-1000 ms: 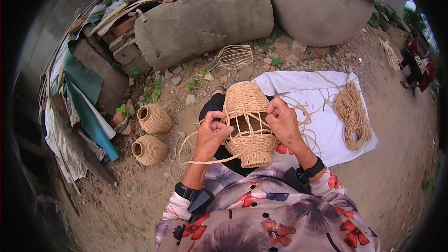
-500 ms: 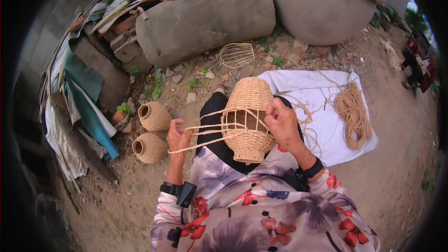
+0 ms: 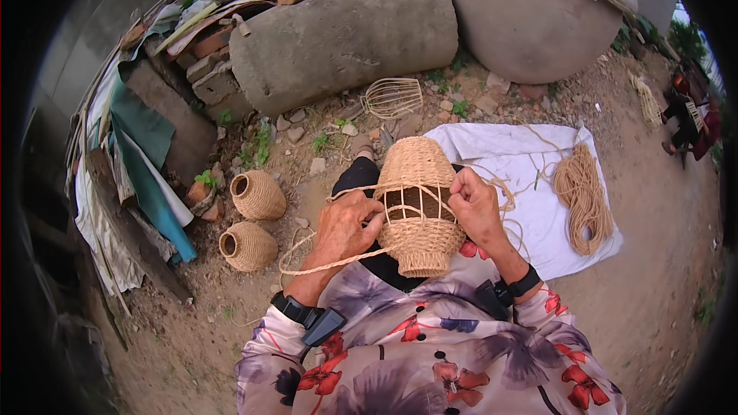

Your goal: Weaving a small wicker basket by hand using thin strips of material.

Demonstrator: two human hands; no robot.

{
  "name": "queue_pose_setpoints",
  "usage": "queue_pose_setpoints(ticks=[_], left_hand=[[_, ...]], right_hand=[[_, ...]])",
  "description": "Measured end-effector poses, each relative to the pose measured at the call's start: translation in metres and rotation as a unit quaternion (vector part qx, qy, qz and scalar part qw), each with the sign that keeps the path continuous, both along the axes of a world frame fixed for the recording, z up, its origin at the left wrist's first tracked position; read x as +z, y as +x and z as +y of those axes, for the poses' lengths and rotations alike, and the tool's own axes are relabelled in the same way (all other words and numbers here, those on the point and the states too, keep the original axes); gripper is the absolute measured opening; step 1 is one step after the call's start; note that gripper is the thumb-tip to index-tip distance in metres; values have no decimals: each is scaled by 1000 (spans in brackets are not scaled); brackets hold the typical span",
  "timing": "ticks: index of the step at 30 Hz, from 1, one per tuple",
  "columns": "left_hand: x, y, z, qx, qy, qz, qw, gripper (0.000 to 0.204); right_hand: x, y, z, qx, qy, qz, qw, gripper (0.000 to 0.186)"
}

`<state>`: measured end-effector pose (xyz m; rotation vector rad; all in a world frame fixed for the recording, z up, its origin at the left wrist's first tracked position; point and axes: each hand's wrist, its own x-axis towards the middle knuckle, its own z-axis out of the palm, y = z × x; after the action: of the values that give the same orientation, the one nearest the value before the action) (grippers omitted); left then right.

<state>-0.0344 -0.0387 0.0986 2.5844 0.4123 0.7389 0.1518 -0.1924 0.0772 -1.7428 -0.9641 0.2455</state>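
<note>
A half-woven straw basket (image 3: 419, 250) lies on my lap, tightly woven at both ends, with bare upright ribs across its middle. Twisted cord (image 3: 334, 264) crosses the ribs and loops out to the left. My left hand (image 3: 354, 219) is at the basket's left side with fingers curled round cord near the ribs, partly hiding it. My right hand (image 3: 474, 207) is closed at the right edge of the open middle; what its fingertips hold is hidden. A coil of cord (image 3: 583, 207) lies to the right on a white sheet (image 3: 542, 253).
Two woven pots (image 3: 257, 198) lie on the dirt at left. A bare wire-like frame (image 3: 390, 98) lies by the concrete cylinder (image 3: 342, 38). Bricks, boards and tarps (image 3: 142, 127) pile up at left. At far right a person (image 3: 692, 127) sits near pale woven pieces (image 3: 646, 96).
My left hand went out leftward drawing cord long, and is now back against the basket's left side with the cord slacker. The basket has shifted slightly down and right; my right hand stays at its right side.
</note>
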Motion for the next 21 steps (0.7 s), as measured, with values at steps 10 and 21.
queue_pose_setpoints(ticks=[10,21], left_hand=[[-26,-30,64,286,74,66,953,11],[115,-152,186,353,112,-84,925,24]], right_hand=[[-6,-4,8,-9,35,4,999,5],[-21,26,-4,3,120,149,982,11]])
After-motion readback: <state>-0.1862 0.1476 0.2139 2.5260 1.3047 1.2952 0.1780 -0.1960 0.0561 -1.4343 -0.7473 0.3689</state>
